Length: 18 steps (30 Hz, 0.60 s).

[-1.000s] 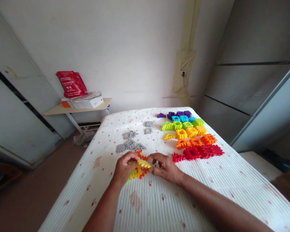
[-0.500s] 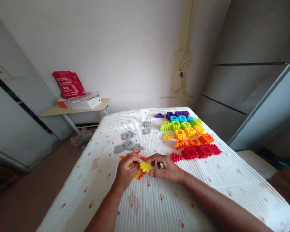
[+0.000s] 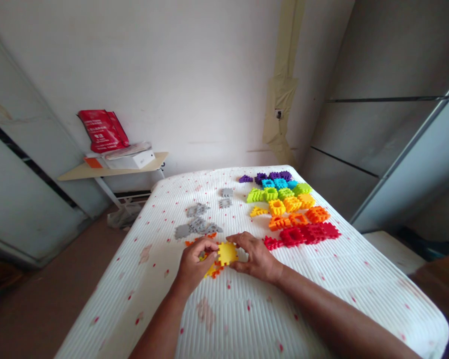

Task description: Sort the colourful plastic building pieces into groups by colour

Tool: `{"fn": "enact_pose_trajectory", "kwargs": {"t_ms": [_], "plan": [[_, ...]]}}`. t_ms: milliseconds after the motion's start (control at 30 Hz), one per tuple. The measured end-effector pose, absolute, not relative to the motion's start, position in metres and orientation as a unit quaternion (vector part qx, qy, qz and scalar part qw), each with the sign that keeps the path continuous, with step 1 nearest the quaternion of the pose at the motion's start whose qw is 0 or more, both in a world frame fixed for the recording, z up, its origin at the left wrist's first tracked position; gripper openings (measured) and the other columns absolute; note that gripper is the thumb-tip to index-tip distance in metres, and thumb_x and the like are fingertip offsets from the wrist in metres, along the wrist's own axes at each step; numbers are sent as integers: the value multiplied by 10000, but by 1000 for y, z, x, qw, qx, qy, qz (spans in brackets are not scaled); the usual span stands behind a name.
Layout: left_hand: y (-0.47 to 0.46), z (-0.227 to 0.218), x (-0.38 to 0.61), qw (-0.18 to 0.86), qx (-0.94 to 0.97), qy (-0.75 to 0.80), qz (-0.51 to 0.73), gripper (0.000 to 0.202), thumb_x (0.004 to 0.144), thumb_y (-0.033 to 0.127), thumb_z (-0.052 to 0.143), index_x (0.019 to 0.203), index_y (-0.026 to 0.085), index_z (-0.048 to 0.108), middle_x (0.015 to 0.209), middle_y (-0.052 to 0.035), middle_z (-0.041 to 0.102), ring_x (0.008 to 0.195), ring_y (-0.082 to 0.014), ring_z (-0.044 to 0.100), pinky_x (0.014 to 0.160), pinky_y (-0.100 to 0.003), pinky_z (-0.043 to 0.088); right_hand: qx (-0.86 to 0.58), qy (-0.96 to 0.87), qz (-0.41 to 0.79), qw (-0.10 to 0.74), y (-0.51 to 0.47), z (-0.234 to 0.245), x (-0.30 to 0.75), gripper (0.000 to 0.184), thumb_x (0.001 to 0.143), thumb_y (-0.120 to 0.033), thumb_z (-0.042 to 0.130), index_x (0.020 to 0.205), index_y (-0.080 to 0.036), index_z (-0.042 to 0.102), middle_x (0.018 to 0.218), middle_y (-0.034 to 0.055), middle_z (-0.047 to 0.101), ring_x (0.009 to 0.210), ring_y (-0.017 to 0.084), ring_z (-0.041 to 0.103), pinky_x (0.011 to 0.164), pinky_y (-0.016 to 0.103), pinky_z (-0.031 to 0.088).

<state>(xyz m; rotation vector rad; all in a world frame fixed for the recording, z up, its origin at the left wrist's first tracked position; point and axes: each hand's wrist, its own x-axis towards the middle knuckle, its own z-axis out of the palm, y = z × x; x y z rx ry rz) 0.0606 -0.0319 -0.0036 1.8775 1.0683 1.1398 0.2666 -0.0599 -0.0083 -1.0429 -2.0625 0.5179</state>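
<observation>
Left hand [image 3: 194, 264] and right hand [image 3: 255, 258] together, clamped on a yellow plastic block [image 3: 227, 253]. Orange pieces [image 3: 217, 271] sit under it, possibly joined; hard to tell. Colored blocks [image 3: 290, 209] lie in rows toward the mattress [image 3: 284, 309] far end.

Left hand [image 3: 195, 263], 1; right hand [image 3: 255, 258], 1. Yellow interlocking tile [image 3: 227, 254], 1. On the mattress [image 3: 247, 319]: grey interlocking blocks [image 3: 198, 225], about 6; purple interlocking blocks [image 3: 273, 176], 4, at the far edge. Red bag [image 3: 103, 130], 1. White box [image 3: 129, 160], 1. Side table [image 3: 112, 172], 1.
</observation>
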Motion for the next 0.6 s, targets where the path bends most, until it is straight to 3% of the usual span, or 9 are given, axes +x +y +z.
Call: {"fn": "enact_pose_trajectory", "kwargs": {"t_ms": [100,333,600], "plan": [[-31,-2,60,324,735,408,435,42,670,195,579,662,175,615,738,-31,646,720,-156,605,716,-275,482,-405,-830,159,349,-60,-8,268,508,743,-296,650,1214,-189,492,1141,105,588,1042,224,520,869,382,437],[-30,-1,60,311,748,415,414,72,672,232,569,644,187,618,710,-19,655,707,-161,617,715,-283,497,-402,-853,106,316,-60,-6,266,488,767,-298,623,1216,-161,491,1160,93,598,975,219,539,855,350,447],[-20,-13,44,288,731,442,433,147,701,330,589,662,194,629,748,-29,659,752,-179,625,732,-275,498,-402,-823,41,399,-55,33,312,434,807,-301,605,1215,-183,515,1245,123,556,1070,218,542,900,372,449]]}}
